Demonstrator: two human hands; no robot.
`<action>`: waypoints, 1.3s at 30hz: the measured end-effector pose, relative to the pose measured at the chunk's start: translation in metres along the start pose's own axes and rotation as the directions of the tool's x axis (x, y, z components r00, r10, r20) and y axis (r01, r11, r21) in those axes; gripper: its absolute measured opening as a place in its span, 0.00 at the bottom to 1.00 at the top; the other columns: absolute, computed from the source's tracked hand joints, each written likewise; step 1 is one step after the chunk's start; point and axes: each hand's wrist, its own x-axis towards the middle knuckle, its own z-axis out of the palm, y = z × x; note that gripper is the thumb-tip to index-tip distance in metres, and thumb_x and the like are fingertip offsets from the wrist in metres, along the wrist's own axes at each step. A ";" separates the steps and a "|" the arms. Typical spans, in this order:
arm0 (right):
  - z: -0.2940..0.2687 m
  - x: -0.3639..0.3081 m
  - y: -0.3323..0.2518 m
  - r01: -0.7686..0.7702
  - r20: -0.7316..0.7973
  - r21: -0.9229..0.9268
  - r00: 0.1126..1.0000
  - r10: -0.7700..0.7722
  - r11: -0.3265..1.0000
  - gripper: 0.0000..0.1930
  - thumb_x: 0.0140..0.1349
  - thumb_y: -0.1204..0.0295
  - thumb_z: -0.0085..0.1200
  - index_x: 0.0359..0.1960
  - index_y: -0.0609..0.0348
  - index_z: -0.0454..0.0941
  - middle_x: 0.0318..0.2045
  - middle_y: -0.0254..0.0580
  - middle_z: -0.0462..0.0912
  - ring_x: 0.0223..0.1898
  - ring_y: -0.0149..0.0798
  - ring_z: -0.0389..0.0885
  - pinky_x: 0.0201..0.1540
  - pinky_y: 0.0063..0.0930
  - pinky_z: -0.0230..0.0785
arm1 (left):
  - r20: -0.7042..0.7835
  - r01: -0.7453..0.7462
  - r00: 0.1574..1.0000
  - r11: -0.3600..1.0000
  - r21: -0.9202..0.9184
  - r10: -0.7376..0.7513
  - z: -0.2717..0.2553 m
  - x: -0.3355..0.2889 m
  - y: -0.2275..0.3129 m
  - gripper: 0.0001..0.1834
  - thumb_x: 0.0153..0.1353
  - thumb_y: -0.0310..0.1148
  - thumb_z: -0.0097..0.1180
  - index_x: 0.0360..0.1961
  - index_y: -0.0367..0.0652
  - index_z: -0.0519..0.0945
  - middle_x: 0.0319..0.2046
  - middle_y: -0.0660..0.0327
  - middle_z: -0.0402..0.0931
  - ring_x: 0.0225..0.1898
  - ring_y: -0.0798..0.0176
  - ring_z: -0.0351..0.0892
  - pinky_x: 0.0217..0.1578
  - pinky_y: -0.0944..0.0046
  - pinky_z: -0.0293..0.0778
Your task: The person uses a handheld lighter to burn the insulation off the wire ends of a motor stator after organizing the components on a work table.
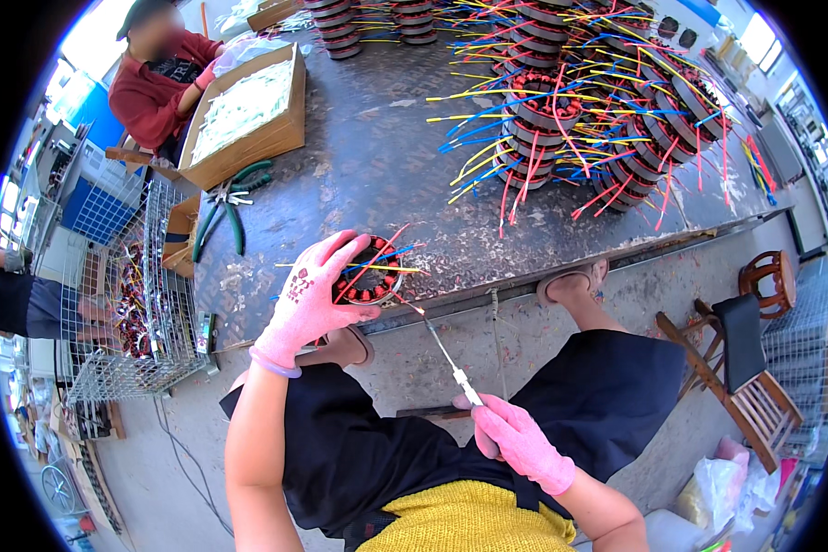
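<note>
My left hand, in a pink glove, grips the left rim of a motor stator at the table's near edge. Red windings line the stator's ring, and red, blue and yellow wires stick out of it. From its lower side a thin wire runs toward me, red at first and pale further on. My right hand, also gloved in pink, is closed on the white sleeve-like piece at that wire's near end. The wire looks stretched straight between both hands. Fingertips of the right hand are partly hidden.
Stacks of stators with splayed wires stand at the back right. Green-handled pliers lie left, beside a cardboard box of pale strips. A co-worker sits beyond it. A wire basket stands left; a wooden chair stands right.
</note>
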 end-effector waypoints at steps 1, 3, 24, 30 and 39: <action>-0.001 0.000 0.001 -0.005 0.004 0.017 1.000 0.005 1.000 0.20 0.72 0.63 0.42 0.59 0.62 0.70 0.19 0.25 0.66 0.20 0.21 0.61 0.24 0.17 0.53 | 0.000 -0.001 1.000 1.000 0.003 0.001 0.000 0.000 0.000 0.48 0.36 0.39 0.74 0.63 0.44 0.68 0.64 0.51 0.63 0.65 0.46 0.61 0.64 0.51 0.58; -0.001 0.000 0.001 -0.016 0.009 0.037 1.000 0.015 0.999 0.20 0.71 0.64 0.42 0.58 0.62 0.70 0.21 0.26 0.67 0.22 0.21 0.63 0.25 0.17 0.55 | -0.001 0.001 1.000 1.000 0.008 -0.001 0.000 0.000 0.000 0.49 0.36 0.38 0.74 0.63 0.44 0.68 0.64 0.51 0.63 0.65 0.45 0.60 0.64 0.51 0.58; -0.001 0.001 0.005 -0.007 0.031 0.114 1.000 0.003 0.993 0.19 0.72 0.65 0.43 0.59 0.62 0.69 0.21 0.25 0.65 0.21 0.20 0.62 0.24 0.16 0.53 | -0.040 -0.040 0.998 0.998 0.038 0.041 0.001 -0.002 0.000 0.47 0.37 0.41 0.74 0.61 0.43 0.69 0.61 0.50 0.65 0.62 0.45 0.64 0.62 0.51 0.60; -0.002 0.001 0.006 -0.006 0.044 0.124 0.999 0.001 0.992 0.18 0.72 0.66 0.42 0.59 0.62 0.69 0.21 0.25 0.65 0.21 0.20 0.61 0.24 0.17 0.53 | -0.049 -0.043 0.998 0.998 0.048 0.046 0.002 -0.001 0.000 0.47 0.37 0.42 0.74 0.61 0.43 0.69 0.61 0.51 0.65 0.61 0.44 0.65 0.62 0.51 0.61; -0.002 0.001 0.006 0.006 0.032 0.109 0.999 -0.009 0.994 0.18 0.73 0.65 0.41 0.58 0.61 0.70 0.21 0.25 0.65 0.22 0.20 0.62 0.25 0.16 0.54 | -0.032 -0.016 0.999 0.999 0.031 0.017 0.003 -0.001 -0.002 0.49 0.36 0.40 0.75 0.63 0.44 0.68 0.63 0.51 0.64 0.64 0.46 0.62 0.64 0.52 0.59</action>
